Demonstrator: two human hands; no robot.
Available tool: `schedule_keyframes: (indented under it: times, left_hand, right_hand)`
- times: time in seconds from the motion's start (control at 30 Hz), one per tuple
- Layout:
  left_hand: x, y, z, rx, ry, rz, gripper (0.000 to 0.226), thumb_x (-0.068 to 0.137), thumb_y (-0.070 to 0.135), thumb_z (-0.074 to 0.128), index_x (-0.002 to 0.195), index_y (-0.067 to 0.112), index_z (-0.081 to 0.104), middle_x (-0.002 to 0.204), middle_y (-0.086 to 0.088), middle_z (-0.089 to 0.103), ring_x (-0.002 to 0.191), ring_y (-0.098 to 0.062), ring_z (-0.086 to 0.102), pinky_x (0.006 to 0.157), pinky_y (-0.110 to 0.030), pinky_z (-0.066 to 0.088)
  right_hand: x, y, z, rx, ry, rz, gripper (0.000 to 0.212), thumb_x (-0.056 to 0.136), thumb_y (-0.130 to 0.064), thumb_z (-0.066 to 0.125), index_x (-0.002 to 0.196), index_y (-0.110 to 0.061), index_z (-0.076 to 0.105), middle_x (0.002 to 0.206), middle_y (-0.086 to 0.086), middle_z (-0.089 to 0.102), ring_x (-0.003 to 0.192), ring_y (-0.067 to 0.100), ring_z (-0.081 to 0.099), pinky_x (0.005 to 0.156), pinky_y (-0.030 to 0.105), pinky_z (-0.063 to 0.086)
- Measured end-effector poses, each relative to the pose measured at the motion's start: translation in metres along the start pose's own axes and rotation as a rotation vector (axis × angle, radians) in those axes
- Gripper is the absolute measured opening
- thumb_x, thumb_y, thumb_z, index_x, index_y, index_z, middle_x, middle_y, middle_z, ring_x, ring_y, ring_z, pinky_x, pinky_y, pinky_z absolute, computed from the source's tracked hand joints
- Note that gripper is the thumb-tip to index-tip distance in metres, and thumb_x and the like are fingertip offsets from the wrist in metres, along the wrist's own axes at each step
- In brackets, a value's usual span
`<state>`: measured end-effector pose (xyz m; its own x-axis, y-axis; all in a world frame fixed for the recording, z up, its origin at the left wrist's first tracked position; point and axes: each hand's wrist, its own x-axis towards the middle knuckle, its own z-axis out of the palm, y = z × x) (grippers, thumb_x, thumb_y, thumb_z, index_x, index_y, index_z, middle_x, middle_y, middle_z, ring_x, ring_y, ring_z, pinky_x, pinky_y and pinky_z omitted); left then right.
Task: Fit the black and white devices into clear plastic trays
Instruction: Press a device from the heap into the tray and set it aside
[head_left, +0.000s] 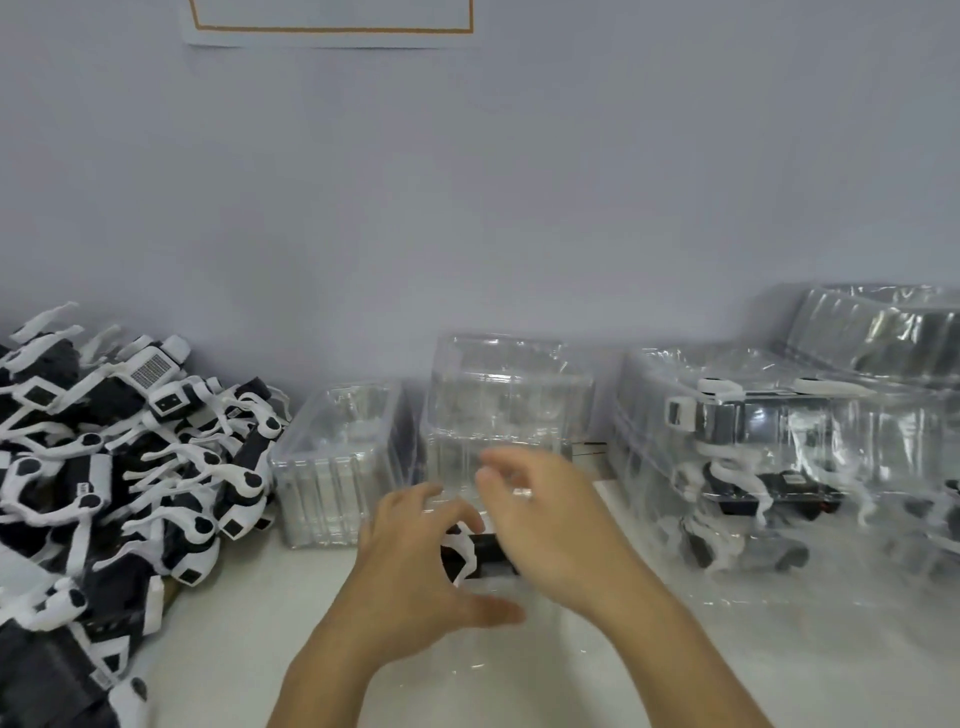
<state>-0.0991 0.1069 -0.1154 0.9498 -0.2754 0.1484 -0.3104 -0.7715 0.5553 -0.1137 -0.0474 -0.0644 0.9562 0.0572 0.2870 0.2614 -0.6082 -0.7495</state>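
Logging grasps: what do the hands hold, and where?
Cannot tell: both hands, left and right, hover blurred around a black and white device in a clear tray.

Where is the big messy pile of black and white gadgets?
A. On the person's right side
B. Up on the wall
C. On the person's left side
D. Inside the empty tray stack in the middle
C: the loose pile of black and white devices lies on the table at the left, beside the stacks of clear trays.

Packing workshop, white worktop (727, 675) against plain wall, heap of black and white devices (104, 467), stacked clear plastic trays (506, 405)
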Motion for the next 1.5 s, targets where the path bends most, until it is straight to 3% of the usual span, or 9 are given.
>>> schedule_keyframes:
  times: [0.13,0.27,0.43,0.57,0.7,0.87,1.0,1.13,1.5]
  left_hand:
    - [-0.001,0.006,0.003,-0.103,-0.087,0.025,0.089,0.037,0.075,0.074,0.119,0.062,0.041,0.140,0.034,0.023,0.138,0.002,0.016,0.117,-0.034,0.023]
    - [-0.003,-0.001,-0.004,-0.333,-0.082,0.019,0.075,0.060,0.062,0.084,0.122,0.064,0.044,0.126,0.050,0.036,0.122,0.026,0.031,0.097,-0.010,0.035]
    - [0.002,-0.010,-0.007,-0.397,-0.009,-0.163,0.054,0.091,0.043,0.066,0.137,0.048,0.039,0.144,0.020,0.042,0.133,-0.004,0.040,0.108,-0.029,0.034]
    - [0.007,-0.002,0.007,-0.343,0.059,-0.356,0.059,0.096,0.050,0.056,0.145,0.023,0.039,0.141,0.004,0.051,0.129,-0.012,0.050,0.100,-0.028,0.039]
    - [0.014,-0.001,0.020,-0.436,0.051,-0.414,0.045,0.100,0.047,0.046,0.106,0.005,0.062,0.089,-0.002,0.070,0.078,-0.017,0.069,0.084,-0.036,0.059]
    - [0.017,0.001,0.022,-0.700,0.045,-0.505,0.056,0.103,0.053,0.036,0.095,0.007,0.068,0.077,-0.003,0.075,0.067,-0.018,0.071,0.058,-0.026,0.055]
    - [0.014,-0.003,0.015,-0.979,-0.021,-0.521,0.073,0.098,0.068,0.028,0.104,0.013,0.076,0.094,-0.015,0.077,0.083,-0.029,0.075,0.068,-0.035,0.057]
    - [0.014,-0.005,0.009,-1.074,-0.155,-0.522,0.097,0.092,0.078,0.023,0.103,-0.002,0.075,0.099,-0.026,0.072,0.072,-0.030,0.068,0.062,-0.033,0.055]
    - [0.016,-0.004,0.009,-0.963,-0.003,-0.544,0.079,0.098,0.068,0.024,0.108,0.006,0.071,0.096,-0.018,0.076,0.096,-0.031,0.073,0.086,-0.043,0.056]
  right_hand:
    - [-0.012,0.015,0.014,-0.111,-0.179,0.009,0.030,0.100,-0.036,0.041,0.122,-0.031,0.061,0.121,-0.013,0.061,0.112,0.006,0.056,0.098,0.030,0.047]
    - [-0.028,0.031,0.015,-0.156,-0.184,0.041,0.029,0.103,-0.041,0.034,0.125,-0.033,0.052,0.112,-0.014,0.059,0.106,0.008,0.053,0.099,0.034,0.043]
    - [-0.034,0.032,0.021,-0.343,-0.129,0.024,0.030,0.104,-0.038,0.027,0.082,-0.032,0.046,0.093,-0.014,0.051,0.092,0.010,0.047,0.095,0.033,0.038]
    - [-0.028,0.042,0.017,-0.500,-0.076,0.098,0.023,0.101,-0.038,0.035,0.101,-0.028,0.056,0.107,-0.011,0.046,0.102,0.013,0.043,0.094,0.032,0.035]
    - [-0.024,0.047,0.010,-0.517,-0.051,0.150,0.031,0.100,-0.039,0.039,0.123,-0.028,0.056,0.124,-0.007,0.050,0.117,0.017,0.046,0.100,0.033,0.035]
    - [-0.023,0.040,0.026,-0.433,0.003,-0.097,0.039,0.101,-0.042,0.037,0.139,-0.034,0.042,0.138,-0.010,0.044,0.130,0.016,0.036,0.104,0.037,0.030]
    - [-0.028,0.036,0.045,-0.401,-0.134,-0.282,0.045,0.097,-0.046,0.039,0.142,-0.041,0.035,0.145,-0.018,0.037,0.140,0.013,0.026,0.110,0.042,0.025]
    - [-0.024,0.042,0.045,-0.474,-0.092,-0.213,0.040,0.092,-0.048,0.042,0.131,-0.041,0.046,0.137,-0.016,0.042,0.131,0.014,0.034,0.103,0.040,0.027]
    - [-0.013,0.053,0.025,-0.458,-0.075,0.026,0.039,0.083,-0.050,0.052,0.121,-0.043,0.049,0.119,-0.013,0.046,0.122,0.013,0.035,0.093,0.038,0.032]
